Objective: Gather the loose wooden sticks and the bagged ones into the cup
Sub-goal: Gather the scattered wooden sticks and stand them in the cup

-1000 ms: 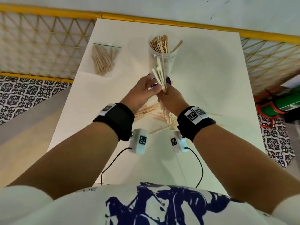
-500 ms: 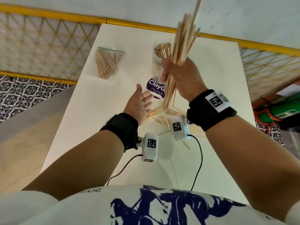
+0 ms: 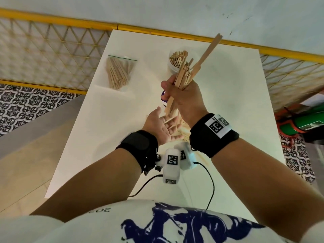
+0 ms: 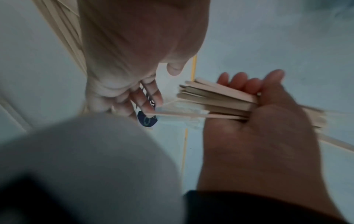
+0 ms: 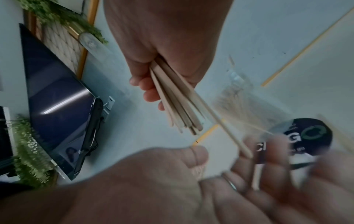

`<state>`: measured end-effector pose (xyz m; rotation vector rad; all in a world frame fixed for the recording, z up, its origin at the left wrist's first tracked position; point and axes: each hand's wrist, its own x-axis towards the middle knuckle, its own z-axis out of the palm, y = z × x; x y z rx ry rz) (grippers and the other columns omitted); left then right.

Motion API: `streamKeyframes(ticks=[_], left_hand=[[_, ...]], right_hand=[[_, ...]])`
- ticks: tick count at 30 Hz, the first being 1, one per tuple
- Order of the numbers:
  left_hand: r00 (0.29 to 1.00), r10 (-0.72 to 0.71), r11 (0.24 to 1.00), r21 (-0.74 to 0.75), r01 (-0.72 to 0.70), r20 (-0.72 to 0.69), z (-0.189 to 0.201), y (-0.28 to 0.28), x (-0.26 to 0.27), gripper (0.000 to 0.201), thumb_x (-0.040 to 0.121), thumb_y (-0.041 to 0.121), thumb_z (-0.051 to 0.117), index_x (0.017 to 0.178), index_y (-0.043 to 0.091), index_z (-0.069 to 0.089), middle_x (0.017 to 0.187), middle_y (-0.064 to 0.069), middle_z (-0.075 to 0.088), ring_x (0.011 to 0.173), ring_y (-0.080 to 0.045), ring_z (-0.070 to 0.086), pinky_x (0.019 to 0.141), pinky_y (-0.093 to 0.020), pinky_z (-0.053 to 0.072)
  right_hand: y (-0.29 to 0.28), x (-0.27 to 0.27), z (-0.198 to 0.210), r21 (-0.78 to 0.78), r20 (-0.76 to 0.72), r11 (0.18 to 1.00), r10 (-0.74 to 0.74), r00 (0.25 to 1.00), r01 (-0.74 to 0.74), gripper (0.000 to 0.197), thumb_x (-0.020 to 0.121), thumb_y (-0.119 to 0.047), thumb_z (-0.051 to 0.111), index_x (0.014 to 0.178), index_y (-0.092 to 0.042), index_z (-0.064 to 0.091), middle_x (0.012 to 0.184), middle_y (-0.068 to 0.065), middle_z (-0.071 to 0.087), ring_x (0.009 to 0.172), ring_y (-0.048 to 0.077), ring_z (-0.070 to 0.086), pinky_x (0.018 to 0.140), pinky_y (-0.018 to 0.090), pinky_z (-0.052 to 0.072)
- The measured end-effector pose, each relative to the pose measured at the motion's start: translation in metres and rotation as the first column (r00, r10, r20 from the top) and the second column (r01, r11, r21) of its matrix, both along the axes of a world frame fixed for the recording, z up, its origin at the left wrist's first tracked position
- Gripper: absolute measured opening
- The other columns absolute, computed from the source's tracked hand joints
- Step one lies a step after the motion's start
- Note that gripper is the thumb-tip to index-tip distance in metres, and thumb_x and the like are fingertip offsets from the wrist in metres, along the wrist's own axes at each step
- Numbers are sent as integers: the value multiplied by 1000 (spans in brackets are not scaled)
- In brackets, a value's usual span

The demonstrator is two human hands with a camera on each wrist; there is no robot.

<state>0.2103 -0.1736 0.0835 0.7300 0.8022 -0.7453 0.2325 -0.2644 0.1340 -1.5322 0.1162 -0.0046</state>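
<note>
My right hand (image 3: 181, 95) grips a bundle of loose wooden sticks (image 3: 185, 74) upright above the table, just in front of the clear cup (image 3: 177, 64), which holds several sticks. One stick (image 3: 206, 53) pokes up higher than the rest. My left hand (image 3: 160, 124) is open, palm up, under the bundle's lower ends. In the right wrist view the bundle (image 5: 178, 106) points down at the left hand's fingers (image 5: 268, 168), beside the cup's dark label (image 5: 306, 136). More loose sticks (image 3: 182, 133) lie on the table under my hands. The bagged sticks (image 3: 119, 72) lie at the far left.
The white table (image 3: 228, 102) has a yellow lattice railing (image 3: 52, 55) behind it and on both sides. A green cylinder (image 3: 305, 123) lies on the floor at the right. Wrist camera cables (image 3: 210, 186) hang near the table's front edge.
My right hand lifted the bundle off the table, then lowered it a little. My left hand let go, opened and moved under the bundle's lower ends.
</note>
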Motion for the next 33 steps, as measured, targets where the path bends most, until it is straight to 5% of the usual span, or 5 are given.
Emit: streamKeyframes(ticks=[3,7,22,26,33], left_hand=[[1000,6,998,-59,-8,-30,2,-3,-5,63,94,61,33,109,5,59,98,-14,68,100,-31,64,89,-52,47],[987,159,985,-73,-158,4,10,-7,3,49,101,41,35,88,-1,56,61,-14,68,53,-24,68,44,-26,54],[984,145,989,-24,-143,102,7,-1,16,31,100,16,39,85,1,61,59,-10,68,51,-18,68,49,-25,56],[990,94,995,25,-97,105,5,-3,20,28,100,20,42,85,5,61,59,-8,69,51,-17,67,49,-25,56],[978,-66,993,105,46,196,-14,13,36,34,98,39,43,97,12,63,98,-4,64,91,-20,62,94,-39,46]], right_hand=[[3,1,4,30,-3,998,-48,999,49,15,79,-19,74,70,-20,62,63,12,64,67,29,65,79,60,54],[1,-3,-4,1,-55,994,-108,993,108,18,77,-20,77,71,-16,61,61,7,65,64,21,64,80,51,55],[-3,-2,-12,128,-35,992,-17,999,21,36,62,-19,84,93,-21,66,83,15,66,87,33,66,90,51,54],[0,2,-9,88,-99,995,-29,995,38,25,77,-20,78,90,-8,62,73,11,63,68,24,65,80,45,57],[-35,83,48,-85,136,942,-312,940,325,27,88,-40,61,78,-15,53,52,1,62,64,26,69,75,36,56]])
